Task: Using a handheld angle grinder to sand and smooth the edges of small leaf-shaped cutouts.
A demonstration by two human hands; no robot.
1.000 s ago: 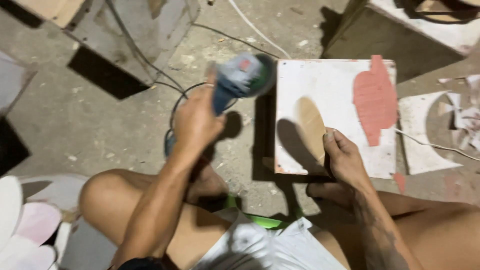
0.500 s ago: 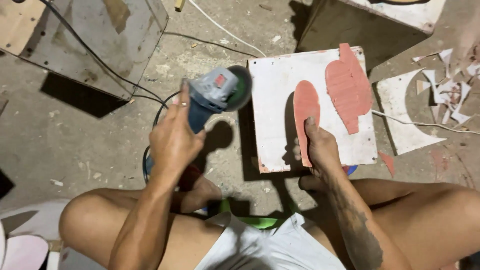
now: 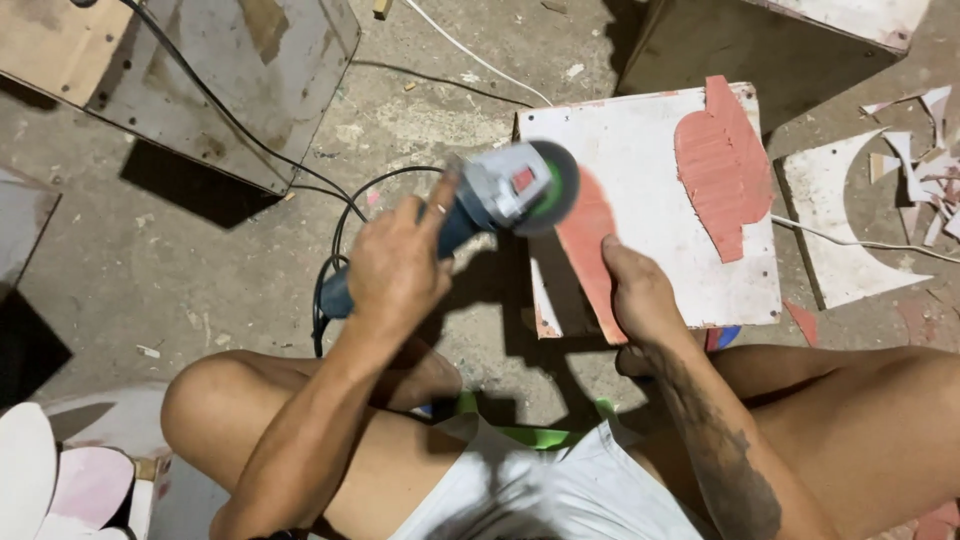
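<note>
My left hand (image 3: 395, 265) grips a blue and grey angle grinder (image 3: 500, 195) by its body, its disc guard hovering over the left edge of a white square board (image 3: 650, 170). My right hand (image 3: 635, 290) holds a pink leaf-shaped cutout (image 3: 585, 235) on edge against that board's lower left part. The grinder's disc is next to the cutout's upper end; contact cannot be told. A second, larger pink cutout (image 3: 722, 165) lies flat on the board's right side.
The grinder's black cable (image 3: 330, 270) loops on the concrete floor. A plywood box (image 3: 200, 70) stands at upper left, another box (image 3: 790, 40) at upper right. White offcuts (image 3: 850, 230) lie at right; pale rounded shapes (image 3: 50, 480) at lower left.
The grinder has swung right and down, closer to the pink cutout. My right hand has kept the cutout on the board, now with its face more toward me.
</note>
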